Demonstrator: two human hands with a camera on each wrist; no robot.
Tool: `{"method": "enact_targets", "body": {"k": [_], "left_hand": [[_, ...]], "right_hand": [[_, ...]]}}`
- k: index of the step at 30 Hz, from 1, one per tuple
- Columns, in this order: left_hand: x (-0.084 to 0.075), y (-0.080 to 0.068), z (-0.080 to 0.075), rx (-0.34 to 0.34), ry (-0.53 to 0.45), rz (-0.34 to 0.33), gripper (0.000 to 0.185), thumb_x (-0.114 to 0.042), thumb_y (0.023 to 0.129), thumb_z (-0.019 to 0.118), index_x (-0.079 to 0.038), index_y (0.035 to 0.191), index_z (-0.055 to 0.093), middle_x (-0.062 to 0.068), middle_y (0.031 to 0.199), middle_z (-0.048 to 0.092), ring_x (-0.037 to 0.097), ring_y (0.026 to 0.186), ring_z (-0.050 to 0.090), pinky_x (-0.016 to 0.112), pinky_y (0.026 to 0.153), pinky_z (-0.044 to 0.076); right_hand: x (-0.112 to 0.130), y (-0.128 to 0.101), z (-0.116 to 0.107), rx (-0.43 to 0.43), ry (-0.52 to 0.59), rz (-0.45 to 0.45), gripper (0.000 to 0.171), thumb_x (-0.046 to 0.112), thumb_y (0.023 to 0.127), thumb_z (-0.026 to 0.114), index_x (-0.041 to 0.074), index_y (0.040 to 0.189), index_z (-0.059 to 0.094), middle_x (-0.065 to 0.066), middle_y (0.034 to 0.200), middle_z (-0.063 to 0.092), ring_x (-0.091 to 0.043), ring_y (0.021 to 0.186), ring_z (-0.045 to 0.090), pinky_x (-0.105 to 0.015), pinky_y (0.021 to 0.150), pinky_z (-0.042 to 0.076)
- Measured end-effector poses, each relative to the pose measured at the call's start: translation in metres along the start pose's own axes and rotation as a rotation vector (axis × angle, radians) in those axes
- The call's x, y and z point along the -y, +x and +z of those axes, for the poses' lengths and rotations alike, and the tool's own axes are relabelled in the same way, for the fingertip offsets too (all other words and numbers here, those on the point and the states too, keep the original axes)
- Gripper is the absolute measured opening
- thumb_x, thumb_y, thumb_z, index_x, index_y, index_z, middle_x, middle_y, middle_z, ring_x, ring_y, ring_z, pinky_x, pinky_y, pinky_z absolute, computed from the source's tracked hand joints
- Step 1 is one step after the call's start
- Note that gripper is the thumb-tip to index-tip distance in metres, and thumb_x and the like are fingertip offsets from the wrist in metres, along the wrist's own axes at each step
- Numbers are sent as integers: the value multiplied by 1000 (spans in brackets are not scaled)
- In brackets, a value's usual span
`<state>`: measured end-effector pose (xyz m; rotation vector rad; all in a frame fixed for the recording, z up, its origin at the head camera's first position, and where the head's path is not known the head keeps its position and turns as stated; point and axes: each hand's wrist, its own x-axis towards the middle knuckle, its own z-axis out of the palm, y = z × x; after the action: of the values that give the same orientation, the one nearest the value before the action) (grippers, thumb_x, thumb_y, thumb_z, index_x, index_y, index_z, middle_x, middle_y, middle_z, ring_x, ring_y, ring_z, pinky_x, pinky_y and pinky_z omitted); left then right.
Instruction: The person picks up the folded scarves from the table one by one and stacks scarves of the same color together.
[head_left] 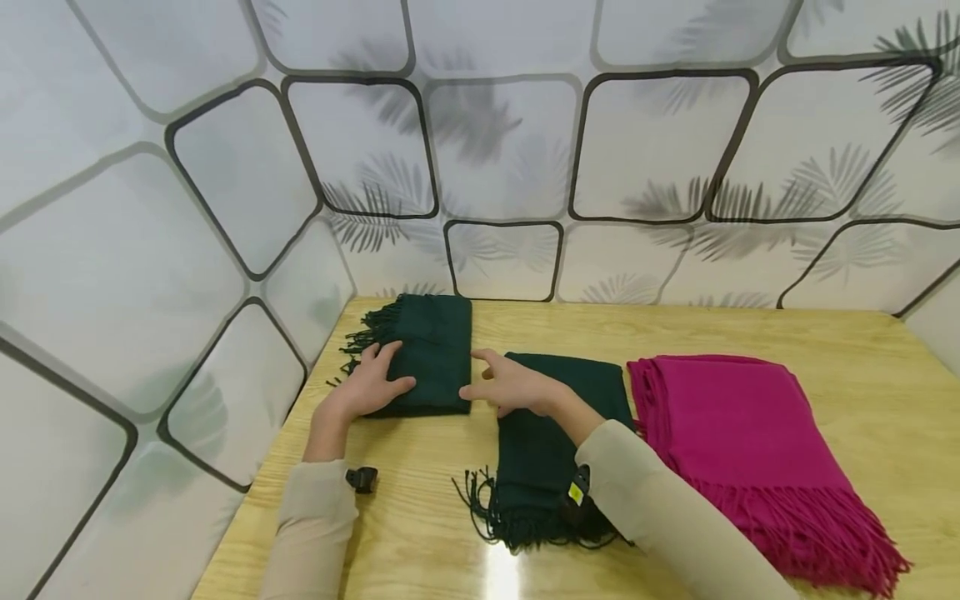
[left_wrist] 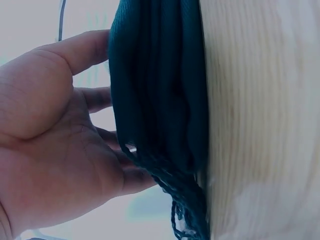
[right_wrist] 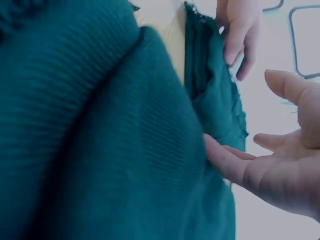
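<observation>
A folded dark green scarf (head_left: 435, 358) with fringe on its left side lies at the back left. My left hand (head_left: 367, 381) rests on its left part, fingers spread; in the left wrist view the thumb and fingertips touch the top of the layered scarf (left_wrist: 157, 85). To the right, my right hand (head_left: 517, 385) hovers over the upper left part of a second folded dark green scarf (head_left: 536, 458), whose fringe points toward me. Its fingers are parted, with nothing between them, in the right wrist view (right_wrist: 285, 160).
A folded magenta scarf (head_left: 750, 425) with long fringe lies at the right, beside the second green one. All lie on a light wooden table (head_left: 420, 500). Patterned curtain-like walls (head_left: 502, 150) stand along the table's back and left edges.
</observation>
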<state>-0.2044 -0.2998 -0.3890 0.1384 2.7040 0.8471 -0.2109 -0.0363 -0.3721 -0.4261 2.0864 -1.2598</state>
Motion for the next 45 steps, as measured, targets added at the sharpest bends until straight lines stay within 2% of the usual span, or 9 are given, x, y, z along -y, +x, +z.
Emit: {"method": "enact_targets", "body": {"k": [5,9,13,16,22,29,35,40,45], "left_hand": [[6,-1,0,-1,-33,5,77,-31,102,56,-4,159,12,34,159,-3,55,144,14,68,109,25],[9,1,0,-19,-50,2,78,-31,102,56,-6,160,11,32,160,-2,52,145,13,67,111,25],[10,3,1,-36,-37,21,84,-30,100,60,-10,161,6,30,161,0,55,144,13,69,109,24],[9,5,2,-22,-19,54,87,-30,98,62,-15,162,4,27,162,-1,59,143,10,73,108,21],[6,7,6,31,-19,70,83,-35,97,64,-18,161,15,25,163,0,54,145,14,69,109,26],[6,7,9,56,13,55,77,-38,98,61,-17,160,21,23,164,-1,54,145,16,68,109,26],[-5,7,12,84,86,29,71,-40,101,56,-17,160,24,23,165,-2,69,137,8,76,107,17],[-7,7,13,73,103,50,68,-39,103,53,-11,159,26,21,165,-1,60,143,7,75,109,12],[-4,8,14,62,117,83,66,-35,104,51,-9,159,24,19,165,-7,58,144,5,74,110,10]], "right_hand": [[-7,16,6,-3,129,18,84,29,99,63,18,162,7,-25,160,20,-43,136,43,-52,96,50],[-9,26,11,-15,309,35,85,27,100,62,23,162,3,-24,161,15,-45,141,34,-58,103,43],[-7,35,14,-67,502,69,87,25,98,64,26,161,4,-23,162,12,-47,144,27,-60,103,42],[-8,40,14,-100,574,89,86,21,97,65,27,161,7,-23,162,13,-47,143,30,-61,102,42],[-15,48,14,-151,561,105,83,17,97,64,25,160,11,-25,157,25,-47,135,42,-59,96,48],[-17,55,16,-148,534,91,81,14,98,62,23,161,11,-23,159,20,-45,135,42,-54,87,54],[-19,61,18,-150,549,94,81,10,98,60,22,161,10,-24,155,29,-42,132,48,-53,91,53],[-21,64,20,-150,609,112,86,11,97,63,19,160,6,-22,152,34,-40,130,51,-50,95,51],[-22,67,22,-110,663,109,70,15,100,61,6,156,20,-22,149,41,-38,130,51,-48,97,51]]}}
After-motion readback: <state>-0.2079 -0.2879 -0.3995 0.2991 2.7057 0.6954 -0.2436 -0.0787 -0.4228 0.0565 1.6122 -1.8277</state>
